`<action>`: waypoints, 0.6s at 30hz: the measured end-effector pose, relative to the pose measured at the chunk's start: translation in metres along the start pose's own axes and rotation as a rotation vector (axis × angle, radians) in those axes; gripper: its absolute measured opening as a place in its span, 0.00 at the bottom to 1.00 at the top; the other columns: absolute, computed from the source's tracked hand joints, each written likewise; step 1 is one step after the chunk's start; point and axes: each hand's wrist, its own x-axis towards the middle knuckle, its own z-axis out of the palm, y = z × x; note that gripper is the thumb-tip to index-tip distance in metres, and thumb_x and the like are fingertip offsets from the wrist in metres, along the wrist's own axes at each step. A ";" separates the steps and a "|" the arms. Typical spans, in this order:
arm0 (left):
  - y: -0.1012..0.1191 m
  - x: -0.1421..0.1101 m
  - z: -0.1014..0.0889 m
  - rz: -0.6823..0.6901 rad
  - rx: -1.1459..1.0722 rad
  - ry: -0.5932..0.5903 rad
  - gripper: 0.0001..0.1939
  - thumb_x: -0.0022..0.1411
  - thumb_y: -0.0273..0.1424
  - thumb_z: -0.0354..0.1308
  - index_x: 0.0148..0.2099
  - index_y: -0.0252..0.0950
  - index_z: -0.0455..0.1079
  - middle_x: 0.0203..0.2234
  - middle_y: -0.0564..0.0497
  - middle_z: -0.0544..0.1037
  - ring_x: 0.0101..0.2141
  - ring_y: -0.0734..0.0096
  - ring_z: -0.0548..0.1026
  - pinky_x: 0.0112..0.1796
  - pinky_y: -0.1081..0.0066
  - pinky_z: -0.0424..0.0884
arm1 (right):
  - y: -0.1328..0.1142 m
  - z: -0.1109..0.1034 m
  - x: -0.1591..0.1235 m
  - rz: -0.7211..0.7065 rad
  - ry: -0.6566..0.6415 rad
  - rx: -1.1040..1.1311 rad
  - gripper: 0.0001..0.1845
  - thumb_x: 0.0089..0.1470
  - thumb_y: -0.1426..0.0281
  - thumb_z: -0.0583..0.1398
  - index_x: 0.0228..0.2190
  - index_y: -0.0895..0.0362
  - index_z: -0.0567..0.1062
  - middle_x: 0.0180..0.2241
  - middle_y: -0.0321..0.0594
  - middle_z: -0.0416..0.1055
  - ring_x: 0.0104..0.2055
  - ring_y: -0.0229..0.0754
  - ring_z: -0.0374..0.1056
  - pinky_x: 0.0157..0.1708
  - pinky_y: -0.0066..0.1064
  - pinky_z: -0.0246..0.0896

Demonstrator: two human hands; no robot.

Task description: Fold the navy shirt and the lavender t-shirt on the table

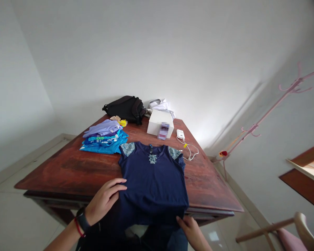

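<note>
A navy blue top (pixel 154 181) with patterned shoulders lies flat on the wooden table (pixel 68 170), its hem hanging over the near edge. My left hand (pixel 104 200) rests on the garment's left side, fingers spread and flat on the cloth. At the lower right corner of the hem, my right hand (pixel 191 230) has its fingers curled onto the fabric edge. A dark watch and a red band sit on my left wrist.
A stack of folded blue and lilac clothes (pixel 104 137) lies at the table's left rear. Behind it are a black bag (pixel 125 108), a white box (pixel 160 122) and a white charger with cable (pixel 184 141). A pink coat stand (pixel 267 115) and a wooden chair (pixel 290 230) stand to the right.
</note>
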 end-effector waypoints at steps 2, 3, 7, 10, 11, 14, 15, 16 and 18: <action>0.006 0.014 -0.009 -0.063 -0.110 0.023 0.18 0.70 0.25 0.46 0.50 0.43 0.77 0.54 0.49 0.77 0.53 0.66 0.75 0.56 0.67 0.71 | -0.024 -0.011 -0.009 0.005 -0.114 0.199 0.32 0.46 0.38 0.61 0.20 0.56 0.71 0.19 0.35 0.68 0.25 0.42 0.68 0.28 0.31 0.63; 0.007 0.023 -0.014 -0.081 -0.157 0.034 0.18 0.70 0.26 0.46 0.49 0.42 0.77 0.53 0.49 0.78 0.53 0.66 0.76 0.56 0.67 0.71 | -0.039 -0.019 -0.013 0.015 -0.149 0.326 0.29 0.50 0.41 0.62 0.25 0.57 0.73 0.22 0.34 0.70 0.25 0.39 0.67 0.29 0.29 0.63; -0.005 0.075 -0.027 -0.162 -0.211 0.044 0.16 0.69 0.30 0.48 0.49 0.39 0.77 0.46 0.49 0.81 0.48 0.63 0.79 0.52 0.66 0.73 | -0.106 -0.057 0.001 0.020 -0.013 0.679 0.18 0.53 0.53 0.65 0.33 0.56 0.75 0.30 0.40 0.77 0.32 0.44 0.74 0.34 0.32 0.70; -0.032 0.112 -0.017 -0.231 -0.083 0.034 0.17 0.68 0.29 0.47 0.51 0.36 0.76 0.43 0.46 0.82 0.45 0.60 0.80 0.48 0.64 0.76 | -0.141 -0.075 0.042 0.040 0.004 0.823 0.12 0.56 0.60 0.59 0.35 0.56 0.74 0.32 0.44 0.78 0.35 0.47 0.77 0.38 0.37 0.73; -0.041 0.120 -0.012 -0.242 -0.020 0.040 0.18 0.67 0.27 0.47 0.51 0.35 0.75 0.43 0.44 0.81 0.46 0.59 0.80 0.49 0.62 0.76 | -0.147 -0.077 0.056 0.026 0.054 0.878 0.08 0.57 0.63 0.58 0.33 0.55 0.73 0.31 0.42 0.78 0.33 0.45 0.76 0.39 0.37 0.73; -0.053 0.125 0.001 -0.248 0.097 0.072 0.23 0.60 0.22 0.51 0.57 0.32 0.71 0.53 0.38 0.75 0.54 0.52 0.74 0.55 0.52 0.71 | -0.142 -0.074 0.089 0.037 0.111 0.922 0.06 0.56 0.67 0.56 0.36 0.54 0.70 0.33 0.40 0.78 0.32 0.42 0.77 0.41 0.38 0.73; -0.051 0.120 0.002 -0.215 0.134 0.071 0.25 0.59 0.20 0.51 0.59 0.33 0.70 0.57 0.37 0.71 0.57 0.51 0.71 0.58 0.50 0.68 | -0.136 -0.072 0.094 0.041 0.109 0.891 0.09 0.55 0.67 0.56 0.40 0.54 0.69 0.35 0.40 0.77 0.33 0.42 0.77 0.42 0.39 0.73; -0.046 0.113 0.001 -0.163 0.173 0.058 0.27 0.59 0.19 0.50 0.60 0.35 0.69 0.60 0.39 0.68 0.59 0.51 0.69 0.59 0.49 0.66 | -0.129 -0.070 0.096 0.038 0.096 0.836 0.13 0.54 0.68 0.56 0.43 0.54 0.68 0.36 0.40 0.77 0.34 0.43 0.78 0.41 0.40 0.73; -0.029 0.092 -0.006 -0.014 0.223 -0.018 0.27 0.60 0.17 0.48 0.59 0.40 0.69 0.62 0.43 0.66 0.61 0.55 0.67 0.62 0.52 0.63 | -0.113 -0.067 0.095 -0.022 0.038 0.669 0.21 0.52 0.68 0.57 0.48 0.53 0.66 0.38 0.39 0.75 0.36 0.45 0.79 0.39 0.40 0.73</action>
